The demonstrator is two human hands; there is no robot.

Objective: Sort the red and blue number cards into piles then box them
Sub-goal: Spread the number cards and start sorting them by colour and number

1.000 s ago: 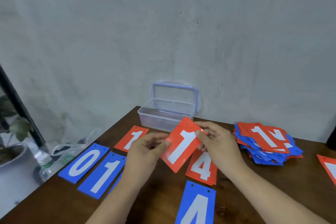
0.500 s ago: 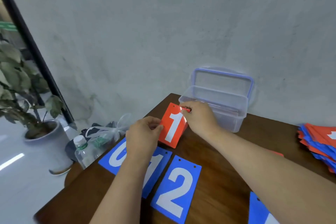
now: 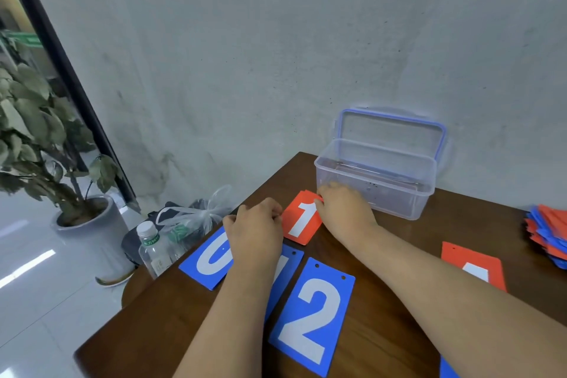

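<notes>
A red card numbered 1 point(image 3: 302, 221) lies on the brown table point(image 3: 392, 258), just in front of the clear plastic box point(image 3: 376, 176) with its lid up. My left hand point(image 3: 256, 230) pinches the card's left edge. My right hand point(image 3: 343, 209) rests on its top right corner. Blue cards lie in a row nearer me: a 0 point(image 3: 208, 258), a 1 mostly under my left wrist, and a 2 point(image 3: 313, 314). A red 4 card point(image 3: 474, 264) lies to the right. A mixed stack of red and blue cards point(image 3: 549, 233) sits at the right edge.
The table's left edge point(image 3: 147, 294) drops to a tiled floor. A water bottle point(image 3: 152, 247), plastic bags point(image 3: 196, 218) and a potted plant point(image 3: 61, 181) stand left of the table. A grey wall runs close behind the box.
Both hands carried the red 1 card from mid-air over the red 4 to the left and set it down flat in front of the box. The view swung left.
</notes>
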